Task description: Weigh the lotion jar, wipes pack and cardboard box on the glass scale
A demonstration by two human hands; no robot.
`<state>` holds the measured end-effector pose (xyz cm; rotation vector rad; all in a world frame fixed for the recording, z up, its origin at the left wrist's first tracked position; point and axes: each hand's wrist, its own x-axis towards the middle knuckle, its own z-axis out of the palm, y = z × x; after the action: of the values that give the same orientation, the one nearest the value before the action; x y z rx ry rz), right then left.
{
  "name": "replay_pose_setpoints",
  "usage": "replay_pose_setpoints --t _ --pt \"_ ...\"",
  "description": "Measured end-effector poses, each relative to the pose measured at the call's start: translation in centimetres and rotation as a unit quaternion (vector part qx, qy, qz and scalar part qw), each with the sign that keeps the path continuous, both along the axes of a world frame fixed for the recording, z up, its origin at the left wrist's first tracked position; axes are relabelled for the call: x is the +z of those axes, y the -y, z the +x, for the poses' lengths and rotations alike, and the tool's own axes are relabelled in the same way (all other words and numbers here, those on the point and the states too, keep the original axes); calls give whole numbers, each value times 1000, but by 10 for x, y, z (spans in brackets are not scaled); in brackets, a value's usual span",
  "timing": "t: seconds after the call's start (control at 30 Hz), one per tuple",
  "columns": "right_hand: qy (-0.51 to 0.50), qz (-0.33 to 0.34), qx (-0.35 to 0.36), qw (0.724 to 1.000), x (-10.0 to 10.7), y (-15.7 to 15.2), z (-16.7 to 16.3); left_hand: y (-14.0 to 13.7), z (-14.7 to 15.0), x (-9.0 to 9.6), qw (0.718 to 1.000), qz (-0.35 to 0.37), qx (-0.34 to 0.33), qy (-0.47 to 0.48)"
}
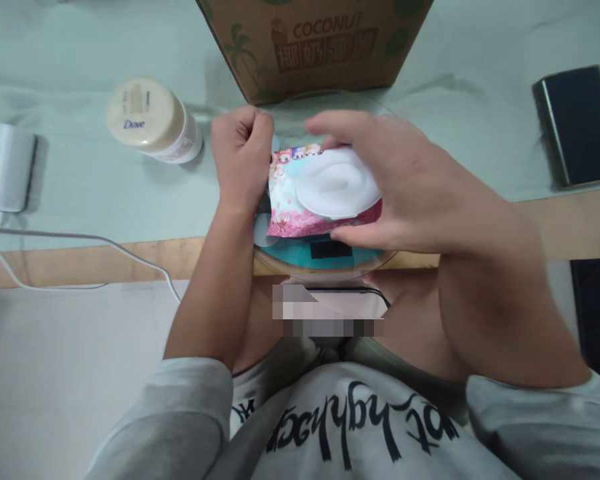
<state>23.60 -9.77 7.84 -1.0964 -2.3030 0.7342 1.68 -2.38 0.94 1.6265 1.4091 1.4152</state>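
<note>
A pack of wet wipes [293, 190] with a white oval lid lies flat over a round, clear glass plate with a blue body and a dark display, which looks like a scale [280, 255]. My right hand [405, 180] spans the pack from the right, thumb at its near edge and a finger at its far edge, with the index finger raised off it. My left hand [243, 157] is closed in a fist against the pack's left end. Whatever it may hold is hidden.
A brown coconut carton [320, 50] stands right behind the scale. To the left are a Dove jar [153, 120] and a white device [7, 167] with a cable [95, 237]. A black box [580, 127] lies at right. The table's wooden edge [570, 223] runs in front.
</note>
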Motion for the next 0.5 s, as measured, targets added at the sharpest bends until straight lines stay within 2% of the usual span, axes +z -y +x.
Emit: replay_pose_setpoints --t 0.17,0.37,0.5 --pt "45 23 -41 998 -6 0 -6 -1 1 -3 1000 20 7 12" --pt "92 19 -57 994 1 2 -12 -6 -4 -13 998 56 3 32" --pt "49 36 -53 997 10 0 -16 -7 -4 -13 994 94 30 56"
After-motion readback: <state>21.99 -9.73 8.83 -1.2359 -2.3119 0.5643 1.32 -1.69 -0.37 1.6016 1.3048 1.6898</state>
